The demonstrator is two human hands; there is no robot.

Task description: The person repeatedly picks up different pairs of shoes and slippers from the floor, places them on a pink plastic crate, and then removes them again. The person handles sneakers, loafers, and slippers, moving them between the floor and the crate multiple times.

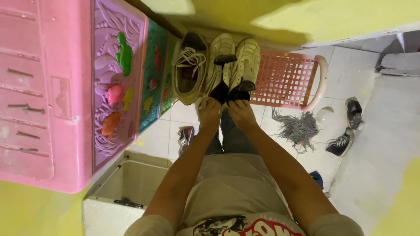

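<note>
A large pink plastic cabinet (pixel 43 91) fills the left, cut off by the left and top edges, with a purple moulded panel (pixel 116 83) on its side carrying raised green, pink, yellow and orange shapes. Just right of it stands a green panel (pixel 155 74) with similar raised shapes, partly hidden behind the pink one. Near and below, an open cream box (pixel 131 183) sits on the tiled floor (pixel 153 137), its contents hard to make out.

In the middle, an olive laced shoe (pixel 189 70) stands beside a pair of cream sneakers (pixel 234 61), all leaning against a pink plastic rack (pixel 286 78). The left hand (pixel 209 111) is closed around a dark sock or liner (pixel 218 91) at the left sneaker, and the right hand (pixel 240 113) pinches a dark piece (pixel 239 91) at the right sneaker; whether these are socks or insoles is unclear. A small blue and red shoe (pixel 186 135) peeks out from behind the left forearm.

Further right, a grey mop head (pixel 297 126) lies on the floor, then two dark sneakers (pixel 348 126) well apart from the rack. A pale round object (pixel 323 114) near the rack is too blurred to name
</note>
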